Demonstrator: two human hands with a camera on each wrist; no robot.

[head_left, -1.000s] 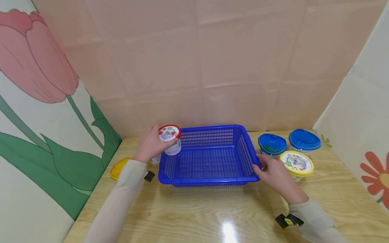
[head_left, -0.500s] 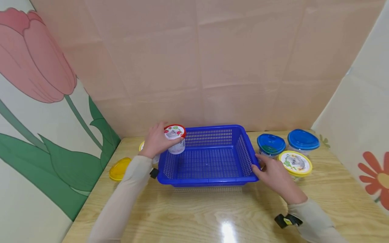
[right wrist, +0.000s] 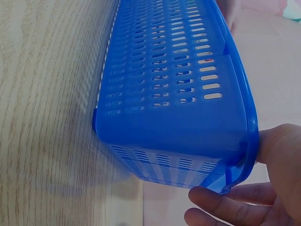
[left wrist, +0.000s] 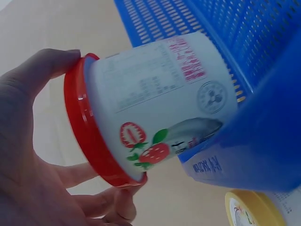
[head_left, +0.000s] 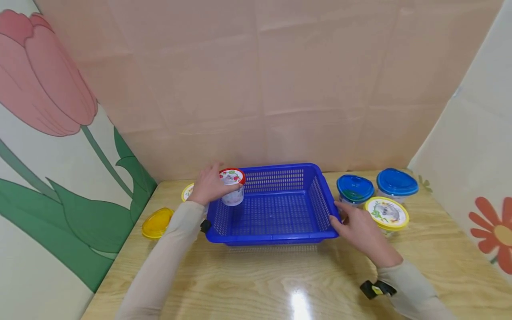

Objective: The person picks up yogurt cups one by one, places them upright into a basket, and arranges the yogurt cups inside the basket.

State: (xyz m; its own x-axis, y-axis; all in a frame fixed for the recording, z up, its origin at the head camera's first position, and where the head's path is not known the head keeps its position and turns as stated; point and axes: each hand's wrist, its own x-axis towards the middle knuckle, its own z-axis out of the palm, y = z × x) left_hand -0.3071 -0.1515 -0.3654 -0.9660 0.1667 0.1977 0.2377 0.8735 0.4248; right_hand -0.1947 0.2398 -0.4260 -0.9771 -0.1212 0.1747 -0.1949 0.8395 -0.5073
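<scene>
Wood-grained table (head_left: pixel 248 275) underneath, the left hand (head_left: pixel 208 186) grips a red-lidded tub (head_left: pixel 233 198) over the blue basket (head_left: pixel 276 238) at that hand's end, not yet released; the right hand (head_left: pixel 358 226) pinches the opposite rim. Three tubs (head_left: pixel 387 214) beside it stand outside.

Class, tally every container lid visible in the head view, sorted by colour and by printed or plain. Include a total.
Red-rimmed printed lid: 1
Yellow-rimmed printed lids: 2
Plain yellow lid: 1
Plain blue lids: 2
Total: 6

Room over blue basket (head_left: pixel 271 218), walls (head_left: pixel 322 200) barring sides, red-lidded tub (head_left: pixel 233 178) at left, 3 tubs (head_left: pixel 386 213) at right
</scene>
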